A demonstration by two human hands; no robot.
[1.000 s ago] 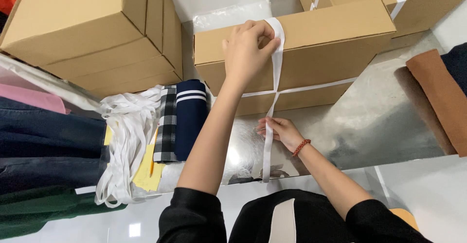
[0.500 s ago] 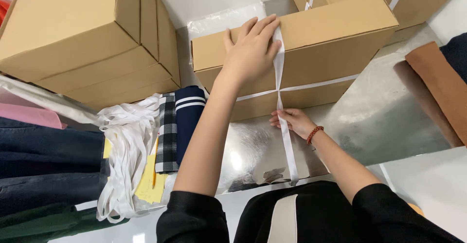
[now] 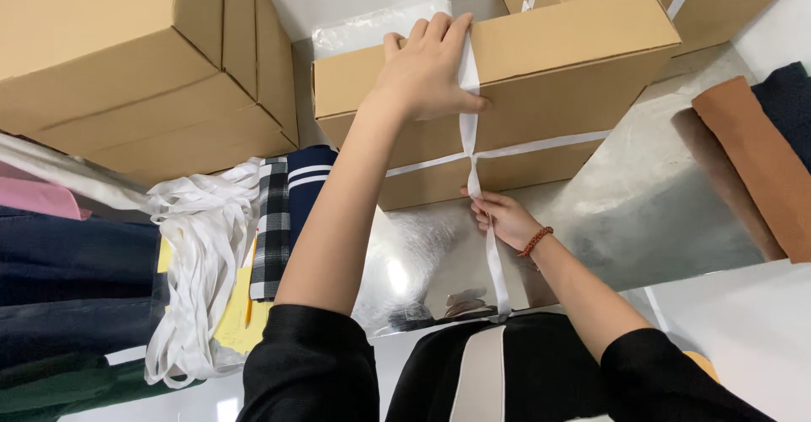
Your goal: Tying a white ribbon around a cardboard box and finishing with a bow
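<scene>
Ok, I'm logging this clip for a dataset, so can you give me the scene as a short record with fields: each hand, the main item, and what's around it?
left hand: flat on top of the cardboard box, fingers pressing the white strap down
right hand: pinching the strap below the box's front face
strap layout: crosses on the box front; loose end hangs toward the person
surface: shiny metal table
left side: pile of white straps, folded dark fabrics, stacked boxes
right side: brown fabric roll

box [image 3: 541,76] on table [image 3: 676,211], ribbons [image 3: 198,270] left
</scene>
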